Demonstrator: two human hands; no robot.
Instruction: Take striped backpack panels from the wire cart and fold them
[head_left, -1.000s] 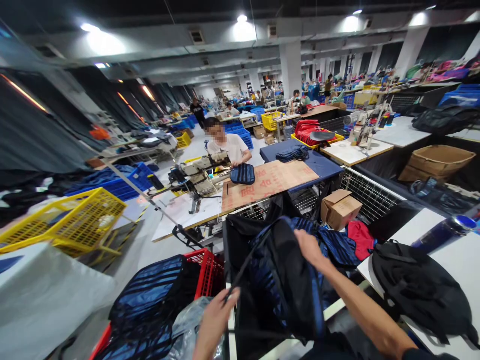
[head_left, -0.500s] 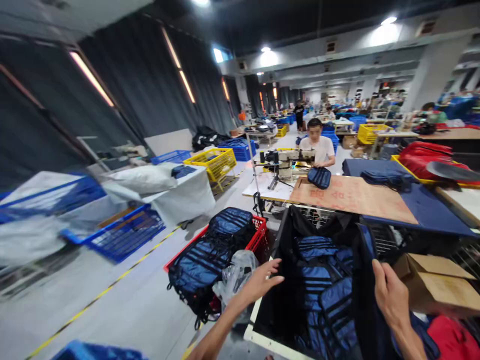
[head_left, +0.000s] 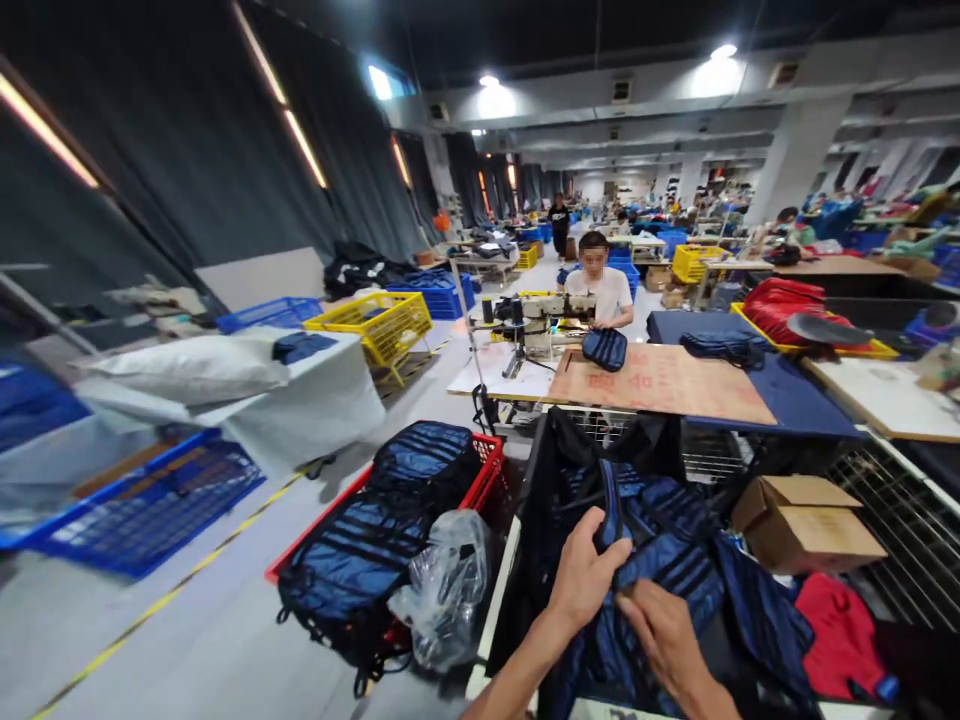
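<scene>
Near five o'clock on my feed, the left hand and right hand pinch a blue fabric piece within the black-lined bin. Snagging on the crowded blue bags could tug its edge loose.

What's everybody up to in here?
A person's left hand and right hand grip a blue-and-black fabric piece over a black-lined bin holding more blue pieces. Beside it, a red crate is heaped with striped blue-and-black goods. Beyond, a co-worker in white is at a sewing machine, a blue item in front.
</scene>
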